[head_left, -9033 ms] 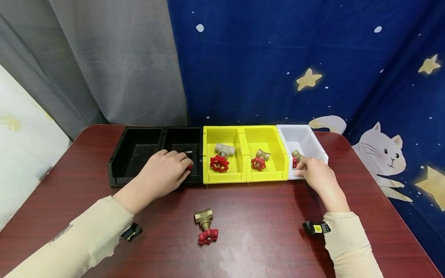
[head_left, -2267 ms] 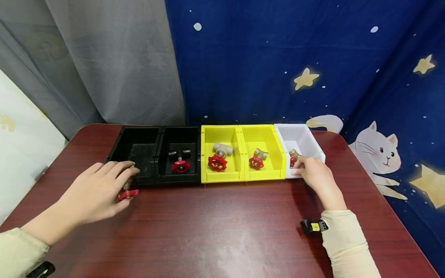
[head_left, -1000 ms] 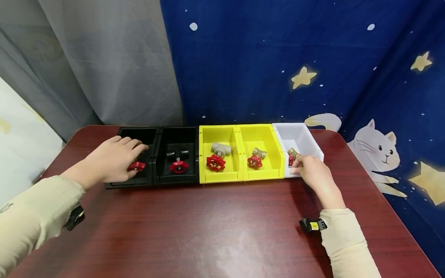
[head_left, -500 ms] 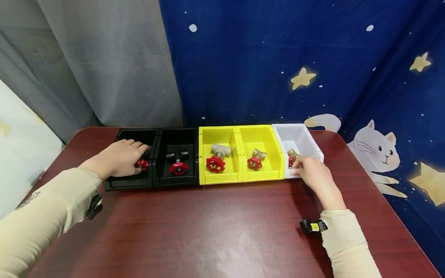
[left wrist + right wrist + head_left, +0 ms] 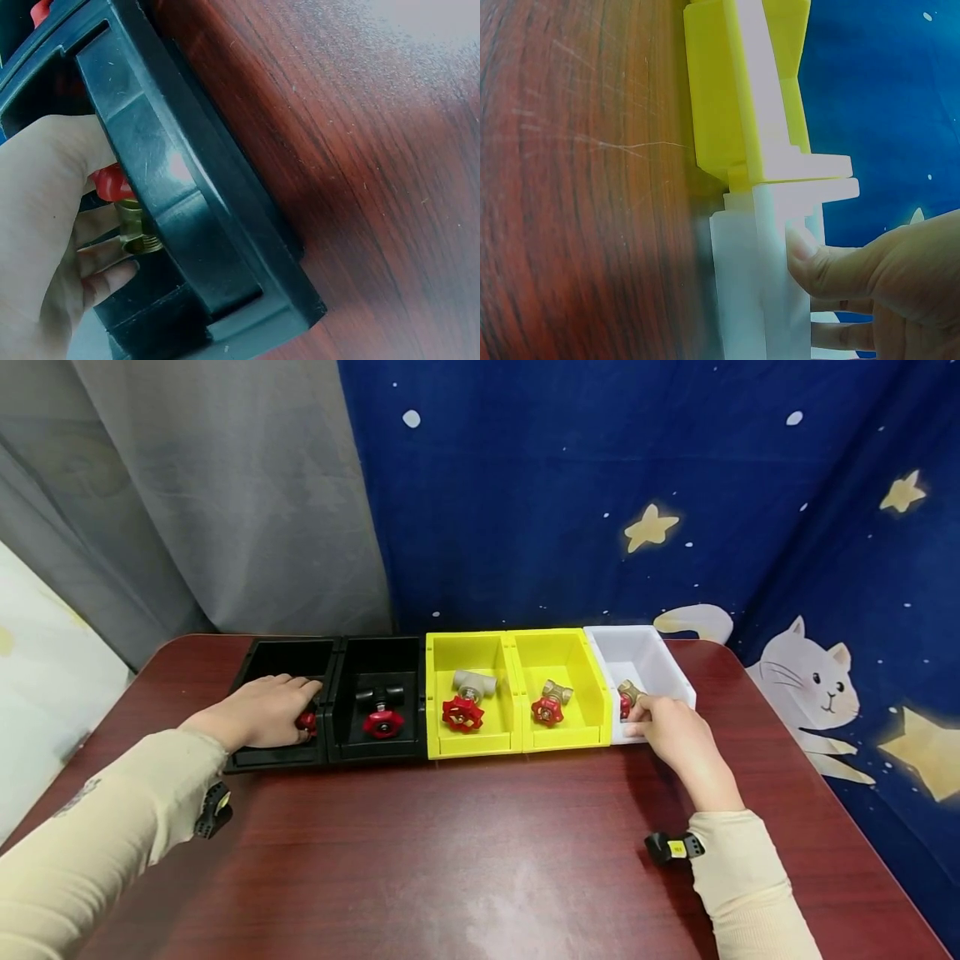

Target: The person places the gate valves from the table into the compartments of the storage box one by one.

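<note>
In the head view my left hand (image 5: 262,710) reaches into the leftmost black bin (image 5: 281,760). Its fingers curl round a valve with a red handwheel (image 5: 306,722); the left wrist view shows the valve's brass body (image 5: 135,229) between thumb and fingers, partly hidden. At the far right of the row, my right hand (image 5: 678,735) pinches the front wall of the white bin (image 5: 772,300), thumb on the near side and fingers inside. Close to those fingertips a small brass valve (image 5: 630,693) with a red wheel lies in that bin.
The second black bin (image 5: 378,750) holds a black valve (image 5: 382,722). A grey valve (image 5: 462,714) lies in one yellow bin (image 5: 476,745), a brass valve (image 5: 547,710) in the other (image 5: 570,739). The bins stand side by side on the wooden table (image 5: 450,843), curtains behind.
Earlier a brass valve lay on the table; my left hand has carried it into the leftmost black bin, and over the last second lowered it there. My right hand has stayed at the white bin.
</note>
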{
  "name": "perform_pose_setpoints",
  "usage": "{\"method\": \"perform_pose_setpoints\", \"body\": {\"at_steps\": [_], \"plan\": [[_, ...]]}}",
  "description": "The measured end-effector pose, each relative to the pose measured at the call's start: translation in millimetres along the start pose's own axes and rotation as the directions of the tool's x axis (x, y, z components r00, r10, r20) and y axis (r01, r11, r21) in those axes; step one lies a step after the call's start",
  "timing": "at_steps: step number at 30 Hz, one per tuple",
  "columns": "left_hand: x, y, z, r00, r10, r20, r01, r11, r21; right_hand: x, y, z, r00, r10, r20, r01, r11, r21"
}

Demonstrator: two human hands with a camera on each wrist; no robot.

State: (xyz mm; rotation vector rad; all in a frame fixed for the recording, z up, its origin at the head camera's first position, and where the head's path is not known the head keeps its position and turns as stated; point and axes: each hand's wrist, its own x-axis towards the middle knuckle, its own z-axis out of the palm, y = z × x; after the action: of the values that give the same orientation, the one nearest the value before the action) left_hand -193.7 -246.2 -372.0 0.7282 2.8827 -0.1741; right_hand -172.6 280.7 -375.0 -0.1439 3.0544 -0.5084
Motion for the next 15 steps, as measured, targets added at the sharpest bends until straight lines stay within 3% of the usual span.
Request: {"method": "perform_pose_setpoints", "body": {"at_steps": [15], "plan": [[1.2, 2.4, -2.8, 0.998, -0.049, 0.042, 0.051, 0.997, -0.052, 0.3, 0.7, 0.4, 1.000, 0.006, 0.006, -0.006, 1.000, -0.009]]}}
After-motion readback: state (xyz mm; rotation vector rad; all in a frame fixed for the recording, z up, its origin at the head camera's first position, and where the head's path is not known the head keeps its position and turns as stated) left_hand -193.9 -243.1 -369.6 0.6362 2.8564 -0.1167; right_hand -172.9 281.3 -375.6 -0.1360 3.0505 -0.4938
